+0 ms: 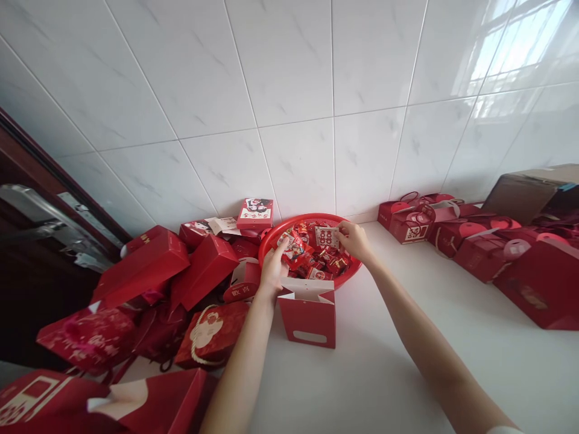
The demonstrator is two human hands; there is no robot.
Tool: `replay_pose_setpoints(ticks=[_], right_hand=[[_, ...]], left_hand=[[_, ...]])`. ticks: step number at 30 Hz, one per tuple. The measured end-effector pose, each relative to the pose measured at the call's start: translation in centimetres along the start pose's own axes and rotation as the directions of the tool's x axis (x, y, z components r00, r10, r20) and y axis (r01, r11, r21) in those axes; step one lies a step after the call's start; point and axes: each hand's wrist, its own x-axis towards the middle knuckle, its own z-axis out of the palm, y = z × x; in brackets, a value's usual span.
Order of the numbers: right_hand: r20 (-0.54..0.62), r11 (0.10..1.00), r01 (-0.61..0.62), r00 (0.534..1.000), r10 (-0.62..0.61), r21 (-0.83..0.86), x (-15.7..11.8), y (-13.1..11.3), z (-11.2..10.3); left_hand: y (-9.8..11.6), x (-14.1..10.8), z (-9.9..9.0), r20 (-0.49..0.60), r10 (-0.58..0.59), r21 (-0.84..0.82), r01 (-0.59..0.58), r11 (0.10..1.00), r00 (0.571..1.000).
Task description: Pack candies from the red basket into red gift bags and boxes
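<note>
A red plastic basket (298,218) full of wrapped candies (332,259) stands against the wall. Over its left side my left hand (272,268) is closed on a shiny red candy packet (295,250). At the basket's right, my right hand (355,240) pinches the edge of a small white packet with red print (325,237). In front of the basket an open red paper gift box (308,316) stands upright between my forearms. Its flaps are up, and its inside is mostly hidden.
Many red gift boxes (140,268) are heaped on the left. Closed red boxes with handles (482,253) line the right, in front of a brown carton (520,196). A tiled wall (294,78) rises behind, and a dark door with a metal handle (36,208) is at far left.
</note>
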Motion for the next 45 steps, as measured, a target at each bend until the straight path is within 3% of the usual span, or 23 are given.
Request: replay_pose_setpoints(ticks=[3,9,16,20,25,28,30,32,38,41,45], right_hand=[[-0.053,0.999,0.026,0.998,-0.025,0.024,-0.2,-0.3,-0.1],[0.047,0.904,0.06,0.995,-0.088,0.423,-0.6,-0.8,-0.3],[0.142,0.828,0.103,0.966,-0.215,0.551,-1.3,-1.6,0.0],[0.111,0.866,0.127,0.973,-0.204,0.485,-1.3,-1.7,0.3],[0.013,0.98,0.137,0.99,-0.14,0.145,-0.8,-1.0,0.1],[0.202,0.974,0.179,0.968,-0.149,-0.138,-0.5,-0.3,-0.2],[0.379,0.928,0.249,0.916,-0.132,-0.278,-0.5,0.2,-0.2],[0.473,0.896,0.291,0.874,-0.107,-0.336,-0.5,0.5,-0.1],[0.488,0.882,0.312,0.866,-0.111,-0.352,-0.5,0.6,0.2],[0.47,0.914,0.307,0.869,-0.156,-0.264,-0.3,0.6,0.2],[0.288,0.968,0.249,0.929,-0.231,-0.026,-0.1,0.7,0.8]], left_hand=[[-0.1,0.0,0.0,0.039,0.018,0.012,-0.018,1.0,0.999],[0.1,-0.4,-0.1,0.008,-0.037,0.022,0.037,0.999,0.999],[0.0,-0.4,-0.3,0.052,-0.041,0.057,0.038,0.998,0.998],[-0.1,-0.3,-0.3,0.028,0.01,0.054,-0.012,0.998,1.0],[0.0,-0.2,-0.2,0.011,0.027,0.03,-0.027,0.999,1.0],[0.0,-0.1,-0.2,-0.01,0.034,0.019,-0.034,0.999,0.999],[0.0,-0.1,-0.2,-0.007,0.039,0.021,-0.039,0.999,0.999],[-0.1,-0.1,-0.2,0.001,0.042,0.026,-0.042,0.999,0.999],[-0.1,-0.2,-0.3,0.018,0.063,0.027,-0.063,0.998,0.998],[-0.2,-0.2,-0.3,0.029,0.064,0.034,-0.065,0.997,0.998],[-0.2,-0.2,-0.2,0.03,0.066,0.027,-0.067,0.997,0.997]])
